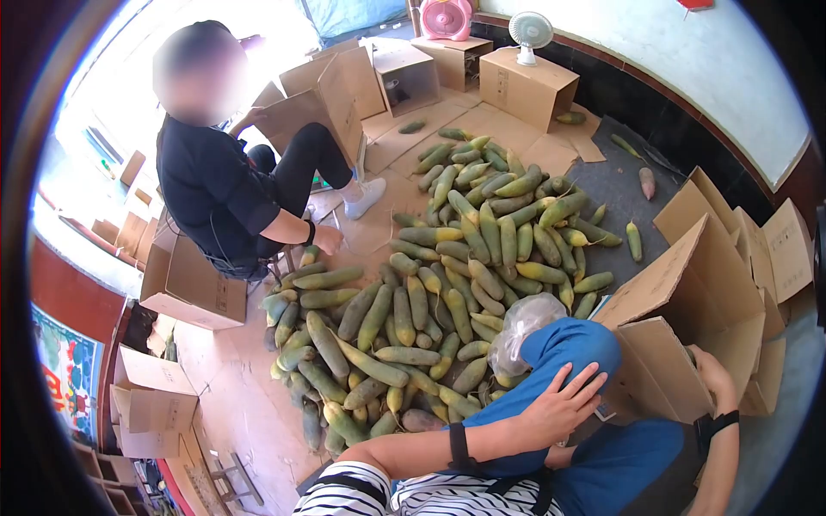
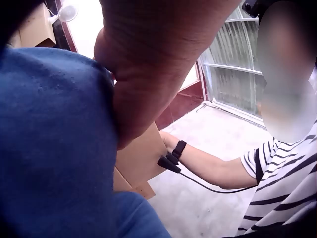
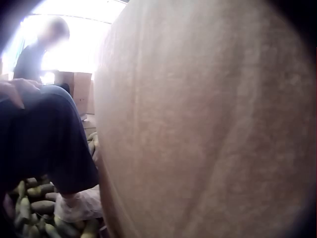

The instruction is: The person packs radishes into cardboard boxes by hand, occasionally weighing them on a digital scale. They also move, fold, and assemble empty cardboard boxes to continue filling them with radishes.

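My left hand (image 1: 559,411) rests spread on my blue-trousered knee (image 1: 572,348), its fingers straight and holding nothing. Reaching into an open cardboard box (image 1: 667,365) at my right side is my right hand (image 1: 712,378); the flap and box wall hide most of its fingers. A small dark green patch shows at those fingers, and I cannot tell whether they grip it. A cardboard panel (image 3: 198,124) fills most of the right wrist view. Before me a big heap of green radishes (image 1: 413,318) covers the floor. A clear plastic bag (image 1: 527,327) lies on the heap beside my knee.
Across the heap another person (image 1: 215,172) in dark clothes sits low, one hand on an open carton (image 1: 318,107). More cartons (image 1: 194,275) stand to the left. A white fan (image 1: 529,33) tops a box (image 1: 527,86) at the back, near a pink fan (image 1: 446,17).
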Available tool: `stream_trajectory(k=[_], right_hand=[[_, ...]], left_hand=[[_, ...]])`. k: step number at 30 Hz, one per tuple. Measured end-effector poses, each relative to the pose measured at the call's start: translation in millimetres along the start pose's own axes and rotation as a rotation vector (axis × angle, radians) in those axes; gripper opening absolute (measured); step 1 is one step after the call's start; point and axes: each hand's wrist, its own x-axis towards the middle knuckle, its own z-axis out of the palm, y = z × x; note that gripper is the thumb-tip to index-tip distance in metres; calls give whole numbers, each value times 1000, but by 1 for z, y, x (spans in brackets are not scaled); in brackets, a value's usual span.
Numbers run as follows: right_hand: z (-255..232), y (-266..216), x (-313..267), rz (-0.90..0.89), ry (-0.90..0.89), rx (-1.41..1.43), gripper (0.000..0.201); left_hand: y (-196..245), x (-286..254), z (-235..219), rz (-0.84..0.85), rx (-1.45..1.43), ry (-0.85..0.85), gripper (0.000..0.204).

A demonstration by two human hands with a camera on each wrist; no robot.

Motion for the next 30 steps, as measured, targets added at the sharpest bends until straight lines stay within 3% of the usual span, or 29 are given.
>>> stream_trajectory(k=[2,7,9,10,12,17,19,22,24,25,27,30], right_hand=[[4,31,14,43,-14,34,44],[10,3,6,76,-8,169,36],[5,-18,1,1,229,-43,41],[4,-17,2,-2,225,-44,41],[2,-18,2,56,306,326,48],[8,-57,-25,-61,167,259,49],[15,-81,-34,-123,188,37,44],[28,-89,-37,-161,226,-16,36],[32,-86,-38,-173,264,-90,33],[33,-88,-38,-133,287,-96,31],[35,-91,-39,-88,279,-113,29],[37,-97,-41,-190,426,-267,31]], left_hand=[[1,1,2,-1,22,10,56],[2,0,9,-3,47,49,56],[1,0,6,3,34,29,55],[0,0,4,-3,34,29,55],[0,0,3,18,-1,33,54],[-2,0,6,17,-30,28,60],[-3,-1,3,9,-24,1,68],[-16,-3,-9,34,-189,0,61],[-29,-9,-12,68,-592,149,50],[-34,-14,-19,48,-712,296,40],[-50,-37,-35,-196,-757,273,37],[-89,-88,-8,-524,-658,254,33]])
